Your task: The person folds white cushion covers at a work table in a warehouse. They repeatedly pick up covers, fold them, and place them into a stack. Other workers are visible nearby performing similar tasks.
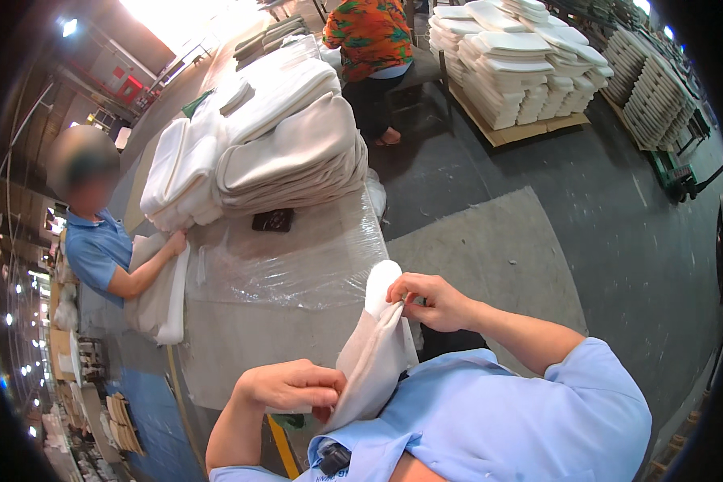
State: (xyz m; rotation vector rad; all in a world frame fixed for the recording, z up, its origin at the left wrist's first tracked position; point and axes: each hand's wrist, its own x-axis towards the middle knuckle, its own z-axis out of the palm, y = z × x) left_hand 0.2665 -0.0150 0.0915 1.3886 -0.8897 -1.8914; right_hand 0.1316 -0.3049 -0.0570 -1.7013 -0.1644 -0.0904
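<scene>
I hold a soft padded fabric piece (367,365), beige and white with a rounded white end, up against my body at the table's near edge. My right hand (435,302) pinches its side edge close to that white end. Lower down, the curled fingers of my left hand (293,384) grip the opposite edge; their tips are partly hidden by the fabric. Beyond my hands, a pile of similar beige pads (293,157) and folded white pads (186,165) sits on the plastic-covered table (289,265).
A co-worker in a blue shirt (96,251) stands at the left, holding another pad (165,301). A dark flat item (273,220) lies before the pile. Someone in an orange patterned top (369,40) sits beyond. White stacks (506,76) and a green pallet jack (673,178) stand right.
</scene>
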